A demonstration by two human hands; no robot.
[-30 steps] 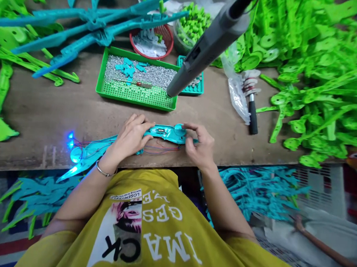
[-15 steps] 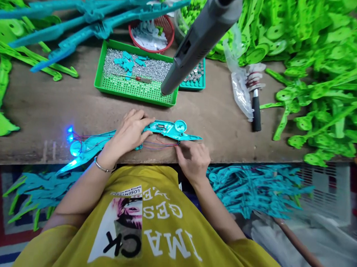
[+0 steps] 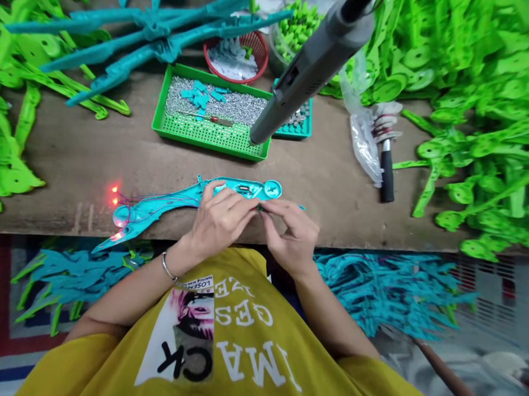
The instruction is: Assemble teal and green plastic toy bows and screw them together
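Note:
A long turquoise plastic shell half (image 3: 169, 202) lies along the front of the table, its hollow inside facing up. Thin wires run over it to small lights (image 3: 114, 195) at its left end, which glow red. My left hand (image 3: 221, 216) and my right hand (image 3: 293, 232) meet fingertip to fingertip over the shell's right part. Between them they pinch a small dark part (image 3: 259, 208), apparently joined to wires; its kind is too small to make out. A little metal piece (image 3: 244, 189) sits in the shell beyond my fingers.
Behind the shell stands a green tray (image 3: 209, 145) of screws, with a screwdriver (image 3: 219, 121) in it. A grey electric screwdriver (image 3: 293, 75) hangs above. Lime-green parts (image 3: 485, 133) heap up on the right, near a black-handled tool (image 3: 386, 172). Turquoise parts (image 3: 384, 287) lie below the table edge.
My left hand has left the shell and moved right to meet my right hand at the small dark part. My right hand has risen slightly. The lights have turned from blue to red.

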